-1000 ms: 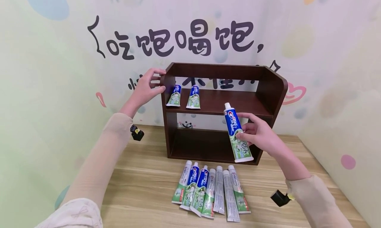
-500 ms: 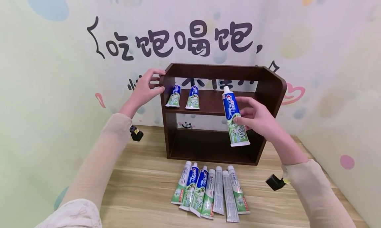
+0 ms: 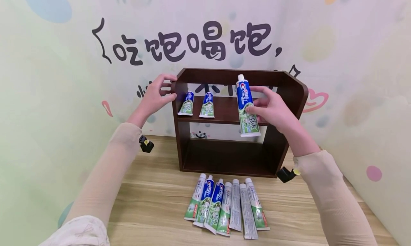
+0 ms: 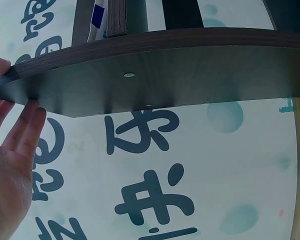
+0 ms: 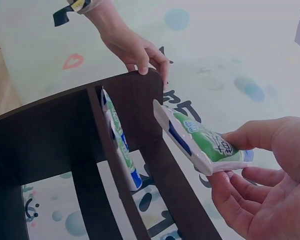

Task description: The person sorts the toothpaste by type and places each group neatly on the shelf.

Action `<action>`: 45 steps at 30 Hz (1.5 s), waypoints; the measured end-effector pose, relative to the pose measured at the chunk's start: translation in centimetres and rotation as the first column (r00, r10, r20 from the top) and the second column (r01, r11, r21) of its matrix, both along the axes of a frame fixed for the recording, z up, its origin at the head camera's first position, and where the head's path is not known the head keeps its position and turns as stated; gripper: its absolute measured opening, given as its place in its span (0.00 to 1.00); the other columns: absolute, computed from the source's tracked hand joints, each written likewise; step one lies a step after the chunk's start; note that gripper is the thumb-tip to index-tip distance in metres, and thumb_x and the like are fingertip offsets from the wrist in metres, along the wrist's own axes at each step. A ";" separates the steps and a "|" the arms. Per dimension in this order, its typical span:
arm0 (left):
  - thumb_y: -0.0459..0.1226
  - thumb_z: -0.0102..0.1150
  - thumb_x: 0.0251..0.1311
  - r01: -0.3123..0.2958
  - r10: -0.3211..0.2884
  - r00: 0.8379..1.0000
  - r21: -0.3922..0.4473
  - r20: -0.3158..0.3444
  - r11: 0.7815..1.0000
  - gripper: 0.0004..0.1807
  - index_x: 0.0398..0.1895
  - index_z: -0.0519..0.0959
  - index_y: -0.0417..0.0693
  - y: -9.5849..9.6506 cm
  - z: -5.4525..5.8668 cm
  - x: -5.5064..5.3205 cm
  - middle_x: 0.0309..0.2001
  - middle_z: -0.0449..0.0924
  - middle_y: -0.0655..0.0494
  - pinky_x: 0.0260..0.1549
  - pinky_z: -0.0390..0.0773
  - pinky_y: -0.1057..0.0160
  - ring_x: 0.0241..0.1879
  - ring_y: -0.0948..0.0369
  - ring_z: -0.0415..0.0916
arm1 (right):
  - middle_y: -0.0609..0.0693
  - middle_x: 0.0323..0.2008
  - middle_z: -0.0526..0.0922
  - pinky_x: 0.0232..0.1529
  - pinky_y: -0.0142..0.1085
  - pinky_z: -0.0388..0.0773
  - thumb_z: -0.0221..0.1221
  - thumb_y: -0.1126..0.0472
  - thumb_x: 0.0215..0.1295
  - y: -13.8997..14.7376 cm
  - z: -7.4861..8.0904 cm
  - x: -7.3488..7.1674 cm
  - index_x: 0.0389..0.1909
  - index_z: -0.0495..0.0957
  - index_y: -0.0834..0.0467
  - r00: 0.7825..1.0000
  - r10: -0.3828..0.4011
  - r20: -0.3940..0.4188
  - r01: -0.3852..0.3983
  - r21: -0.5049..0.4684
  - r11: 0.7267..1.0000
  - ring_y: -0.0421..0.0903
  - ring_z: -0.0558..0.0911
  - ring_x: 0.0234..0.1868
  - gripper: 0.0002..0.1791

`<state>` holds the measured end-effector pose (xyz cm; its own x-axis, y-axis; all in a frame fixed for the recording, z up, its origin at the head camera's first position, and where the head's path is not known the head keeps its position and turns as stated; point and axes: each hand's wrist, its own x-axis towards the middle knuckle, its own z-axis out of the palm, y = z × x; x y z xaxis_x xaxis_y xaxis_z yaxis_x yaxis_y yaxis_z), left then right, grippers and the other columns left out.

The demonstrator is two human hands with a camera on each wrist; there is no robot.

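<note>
Brown shelf (image 3: 232, 76), left grip (image 3: 156, 95) pinching: 2 tubes (image 3: 207, 106); right grip (image 3: 272, 108) pinches 1 tube (image 3: 245, 98); 7 tubes (image 3: 226, 209) below.

The person's right grip (image 3: 274, 108) holds a blue-and-green toothpaste tube (image 3: 245, 96), printed face showing, before the right part of a dark brown rack's (image 3: 224, 158) upper shelf. The left grip (image 3: 156, 95) pinches the rack's left side panel near its top. Two matching tubes (image 3: 207, 106) lie apart on the upper shelf's left. Seven more tubes (image 3: 216, 207) lie side by side on the desk (image 3: 149, 192) in front, caps toward the rack.
</note>
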<state>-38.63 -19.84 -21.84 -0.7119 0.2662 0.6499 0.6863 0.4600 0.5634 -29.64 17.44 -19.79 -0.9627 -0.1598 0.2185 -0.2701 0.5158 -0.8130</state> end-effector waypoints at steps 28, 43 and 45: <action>0.28 0.61 0.59 0.002 -0.002 1.000 0.018 0.011 1.000 0.25 0.61 0.70 0.45 0.0 -0.1 -0.1 0.66 0.70 0.50 0.59 0.79 0.47 0.59 0.49 0.76 | 0.57 0.57 0.78 0.38 0.29 0.83 0.65 0.57 0.64 -2.4 2.8 -4.7 0.73 0.58 0.43 0.990 -0.082 -0.113 0.070 -0.110 0.992 0.48 0.78 0.54 0.39; 0.25 0.57 0.59 0.006 -0.007 0.999 0.017 0.043 1.000 0.25 0.62 0.68 0.34 1.1 1.2 2.8 0.67 0.68 0.39 0.61 0.76 0.43 0.62 0.40 0.73 | 0.57 0.61 0.76 0.46 0.34 0.85 0.63 0.58 0.65 -2.1 2.9 -8.1 0.74 0.57 0.43 0.993 -0.107 -0.041 0.099 -0.154 0.983 0.48 0.78 0.57 0.39; 0.26 0.57 0.60 0.012 -0.012 0.999 0.019 0.039 1.000 0.25 0.62 0.68 0.34 1.2 1.3 3.0 0.67 0.68 0.38 0.61 0.77 0.45 0.62 0.39 0.72 | 0.57 0.60 0.76 0.48 0.37 0.85 0.63 0.58 0.65 -2.0 2.6 -8.5 0.74 0.57 0.43 0.993 -0.108 -0.039 0.101 -0.157 0.982 0.48 0.78 0.56 0.39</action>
